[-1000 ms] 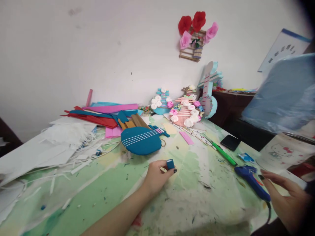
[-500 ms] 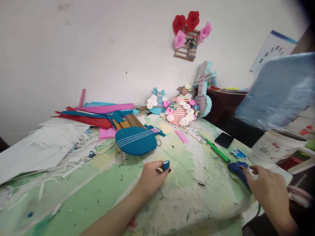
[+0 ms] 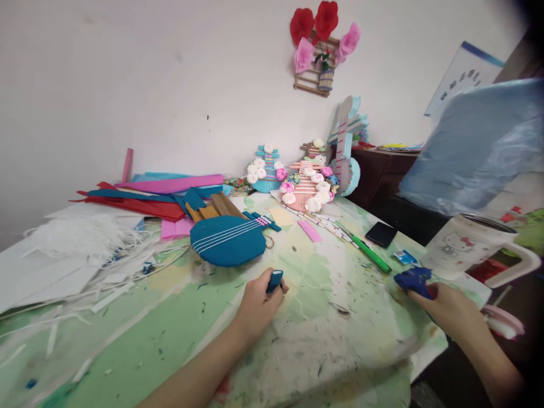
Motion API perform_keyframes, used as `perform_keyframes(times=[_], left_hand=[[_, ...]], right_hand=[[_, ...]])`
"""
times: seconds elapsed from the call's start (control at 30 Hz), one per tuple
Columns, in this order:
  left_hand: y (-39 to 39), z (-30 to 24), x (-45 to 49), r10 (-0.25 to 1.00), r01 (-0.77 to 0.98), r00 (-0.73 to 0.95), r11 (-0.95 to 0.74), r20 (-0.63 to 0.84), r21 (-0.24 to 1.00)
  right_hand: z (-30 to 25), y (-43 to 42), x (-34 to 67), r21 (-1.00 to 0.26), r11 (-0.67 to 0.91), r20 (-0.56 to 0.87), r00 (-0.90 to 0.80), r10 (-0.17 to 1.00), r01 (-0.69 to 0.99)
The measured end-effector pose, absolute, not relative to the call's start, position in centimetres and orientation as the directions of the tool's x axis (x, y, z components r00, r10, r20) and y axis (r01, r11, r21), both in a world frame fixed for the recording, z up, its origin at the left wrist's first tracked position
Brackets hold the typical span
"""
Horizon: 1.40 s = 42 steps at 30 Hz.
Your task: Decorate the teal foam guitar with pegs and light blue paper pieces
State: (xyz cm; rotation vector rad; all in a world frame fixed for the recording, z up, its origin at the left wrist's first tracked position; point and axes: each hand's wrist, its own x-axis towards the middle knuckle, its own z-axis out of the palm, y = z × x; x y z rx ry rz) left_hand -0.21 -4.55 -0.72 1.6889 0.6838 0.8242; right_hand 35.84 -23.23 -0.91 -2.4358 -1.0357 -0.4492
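Over the middle of the table, my left hand (image 3: 260, 303) pinches a small blue paper-covered block (image 3: 275, 280) with a pale end. Beyond it lies a blue paper lute (image 3: 229, 241) with white strings and pegs at its narrow end. At the right edge of the table my right hand (image 3: 453, 309) is closed around a blue glue gun (image 3: 413, 281). Its nozzle points left, and the fingers partly cover its handle.
A white mug (image 3: 461, 249) stands close behind my right hand. A green pen (image 3: 371, 255), a black phone (image 3: 381, 234) and a pink strip (image 3: 310, 230) lie farther back. Coloured paper (image 3: 170, 187) and white shreds (image 3: 80, 238) are piled left. Flower-decorated lutes (image 3: 304, 190) lean against the wall.
My right hand has closed on the glue gun and lifted it slightly. My left hand has turned the blue block a little. The whole view has shifted slightly.
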Motion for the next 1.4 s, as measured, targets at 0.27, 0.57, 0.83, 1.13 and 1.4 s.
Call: perform_keyframes(times=[0.27, 0.57, 0.83, 1.13, 1.4], left_hand=[[-5.0, 0.0, -0.5, 0.776, 0.026, 0.581, -0.317, 0.244, 0.948], [-5.8, 1.2, -1.0, 0.705, 0.0, 0.651, -0.369, 0.279, 0.93], [-5.2, 1.0, -1.0, 0.711, -0.055, 0.664, -0.262, 0.232, 0.963], [-4.7, 1.5, -1.6, 0.577, -0.003, 0.737, -0.519, 0.352, 0.855], [-4.7, 1.8, -1.6, 0.496, -0.007, 0.821, -0.486, 0.282, 0.874]], right_hand=[[1.4, -21.3, 23.7, -0.694, -0.169, 0.341, 0.526, 0.779, 0.7], [1.0, -14.3, 14.4, -0.599, 0.109, 0.396, 0.175, 0.901, 0.793], [-0.2, -13.2, 13.3, -0.544, 0.164, 0.442, 0.114, 0.89, 0.823], [-1.6, -13.3, 13.5, -0.402, 0.151, 0.501, 0.079, 0.862, 0.903], [-2.0, -13.5, 14.1, -0.414, 0.165, 0.463, 0.051, 0.885, 0.895]])
